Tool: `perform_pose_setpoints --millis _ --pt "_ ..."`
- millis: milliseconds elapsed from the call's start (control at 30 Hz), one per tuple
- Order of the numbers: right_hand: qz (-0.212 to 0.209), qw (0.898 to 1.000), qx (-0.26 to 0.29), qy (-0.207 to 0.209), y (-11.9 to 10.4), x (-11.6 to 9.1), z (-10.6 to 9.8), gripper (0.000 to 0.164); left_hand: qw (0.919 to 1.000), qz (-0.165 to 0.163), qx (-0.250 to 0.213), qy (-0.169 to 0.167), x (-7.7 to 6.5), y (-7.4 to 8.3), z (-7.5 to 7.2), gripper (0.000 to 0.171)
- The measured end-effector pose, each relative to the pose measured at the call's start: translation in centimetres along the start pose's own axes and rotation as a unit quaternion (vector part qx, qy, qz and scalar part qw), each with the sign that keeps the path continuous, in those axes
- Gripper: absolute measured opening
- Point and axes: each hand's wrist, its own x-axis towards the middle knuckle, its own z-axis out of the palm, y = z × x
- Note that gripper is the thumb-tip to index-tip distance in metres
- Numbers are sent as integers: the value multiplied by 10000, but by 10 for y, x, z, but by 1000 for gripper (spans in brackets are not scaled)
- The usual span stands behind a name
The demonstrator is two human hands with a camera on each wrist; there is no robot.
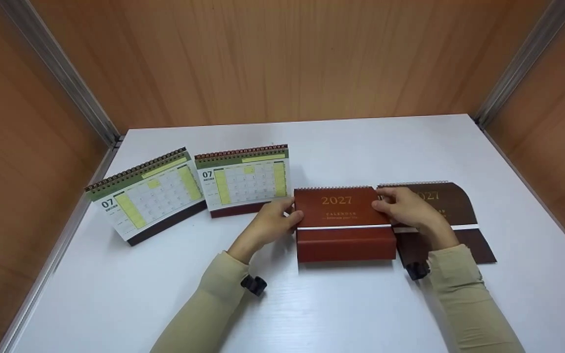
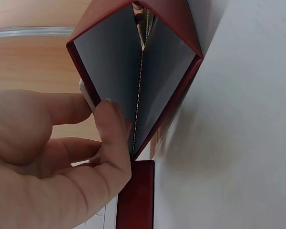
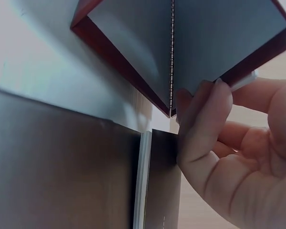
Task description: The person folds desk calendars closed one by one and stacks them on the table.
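Observation:
A reddish-brown desk calendar (image 1: pixel 345 247) with gold "2027" lettering and a white band stands in the middle right of the head view. Its left edge is pinched by my left hand (image 1: pixel 270 223), thumb on the front cover and fingers behind. On the opposite edge my right hand (image 1: pixel 412 211) pinches the cover the same way. Both wrist views look into the calendar's folded stand from the side, with the grey inner faces (image 2: pixel 114 71) and the spiral binding (image 3: pixel 172 62) showing. A dark brown 2027 calendar (image 1: pixel 471 245) stands right beside it, partly hidden behind my right hand.
Two more desk calendars stand at the left, opened to yellow-and-white "07" pages: one angled calendar (image 1: pixel 150 198) and one straighter calendar (image 1: pixel 250 181) close to my left hand. The white table (image 1: pixel 302 309) is bounded by wooden panels (image 1: pixel 292 63) at the back and sides.

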Motion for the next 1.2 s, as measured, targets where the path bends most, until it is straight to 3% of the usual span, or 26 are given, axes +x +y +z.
perform_pose_setpoints --millis 200,533,933,1200 --pt "92 9998 -168 47 2 2 1 60 9994 58 340 8 1 -1 0 32" --pt "148 9996 -234 75 3 4 3 60 9984 -181 537 -8 -2 0 -1 58" --pt "93 9995 -249 -171 0 -1 -2 64 9961 -307 777 -282 -3 2 -5 65" --pt "-65 9967 -801 -131 -14 -13 -8 64 9941 -375 930 -409 -10 10 -12 66"
